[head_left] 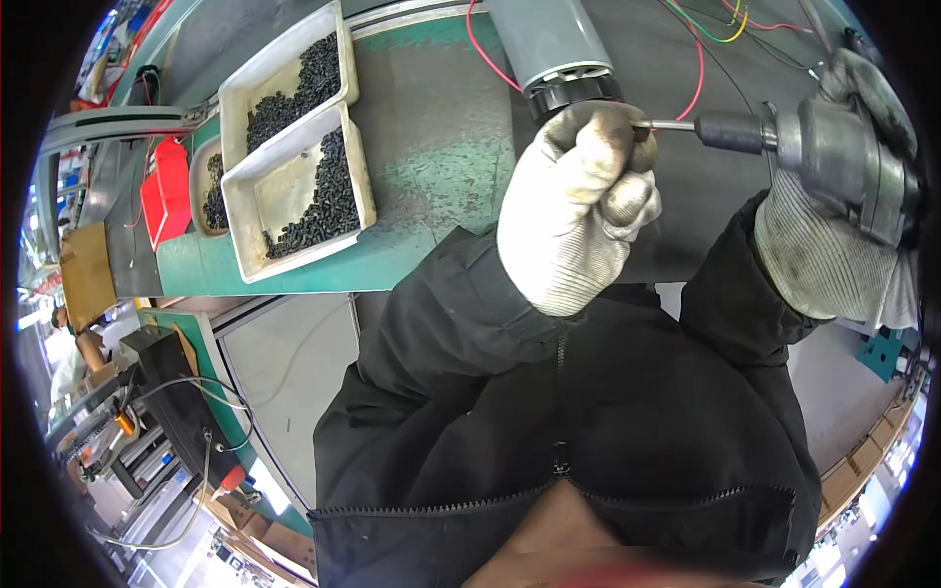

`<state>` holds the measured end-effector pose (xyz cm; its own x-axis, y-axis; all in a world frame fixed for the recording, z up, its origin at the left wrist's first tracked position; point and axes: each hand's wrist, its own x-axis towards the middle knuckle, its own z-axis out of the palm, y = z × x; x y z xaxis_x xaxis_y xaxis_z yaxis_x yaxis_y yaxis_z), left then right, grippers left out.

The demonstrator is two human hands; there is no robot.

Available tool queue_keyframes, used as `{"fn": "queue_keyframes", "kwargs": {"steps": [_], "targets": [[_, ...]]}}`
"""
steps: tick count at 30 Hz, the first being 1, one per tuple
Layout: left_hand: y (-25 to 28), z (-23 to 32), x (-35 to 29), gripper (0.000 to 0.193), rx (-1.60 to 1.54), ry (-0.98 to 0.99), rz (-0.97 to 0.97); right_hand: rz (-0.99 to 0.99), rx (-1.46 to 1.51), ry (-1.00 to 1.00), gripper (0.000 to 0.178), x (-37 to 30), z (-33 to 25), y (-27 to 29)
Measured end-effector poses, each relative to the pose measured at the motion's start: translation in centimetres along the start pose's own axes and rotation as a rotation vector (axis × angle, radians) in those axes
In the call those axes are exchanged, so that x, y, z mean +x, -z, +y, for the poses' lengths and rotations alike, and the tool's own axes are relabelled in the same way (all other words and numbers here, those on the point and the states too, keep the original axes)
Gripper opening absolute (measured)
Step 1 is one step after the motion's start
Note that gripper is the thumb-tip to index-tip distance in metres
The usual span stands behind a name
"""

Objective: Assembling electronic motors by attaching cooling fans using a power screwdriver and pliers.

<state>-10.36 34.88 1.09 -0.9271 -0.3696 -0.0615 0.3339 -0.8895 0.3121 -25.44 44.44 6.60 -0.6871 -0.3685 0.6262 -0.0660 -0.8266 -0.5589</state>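
Worn green surface (431, 171). My right grip (828, 240) clasps the driver (833, 157); left grip (583, 206) is curled at the motor's (554, 44) black end (can't tell what it pinches). I'd keep the bit (671, 125) straight, steady, light on pressure.

And there's the worn green table (441, 186), carrying two big white trays (279, 201) of black pieces (328, 191), a smaller tray (199, 167) tucked alongside!

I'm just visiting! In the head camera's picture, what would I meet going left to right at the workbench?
Red bin, small pale tray, two larger white trays, gloved left hand, grey power tool.
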Motion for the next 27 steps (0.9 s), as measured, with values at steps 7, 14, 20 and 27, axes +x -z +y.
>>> {"fn": "queue_keyframes", "kwargs": {"steps": [7,14,20,27], "targets": [[0.4,-1.5,-0.1,0.027,0.064,-0.015,0.170,0.017,-0.036,-0.059,0.035,-0.5,0.6,0.8],[1.1,-2.4,0.0,0.022,-0.005,-0.033,0.202,0.000,-0.057,-0.129,0.037,-1.6,0.6,1.6],[1.5,-1.7,-1.1,0.029,0.271,0.208,0.354,-0.005,-0.066,-0.184,0.039,-1.5,0.8,2.1],[2.4,-1.5,-0.5,0.036,0.584,0.214,0.164,-0.003,-0.066,-0.223,0.042,-0.9,0.9,3.0]]}}
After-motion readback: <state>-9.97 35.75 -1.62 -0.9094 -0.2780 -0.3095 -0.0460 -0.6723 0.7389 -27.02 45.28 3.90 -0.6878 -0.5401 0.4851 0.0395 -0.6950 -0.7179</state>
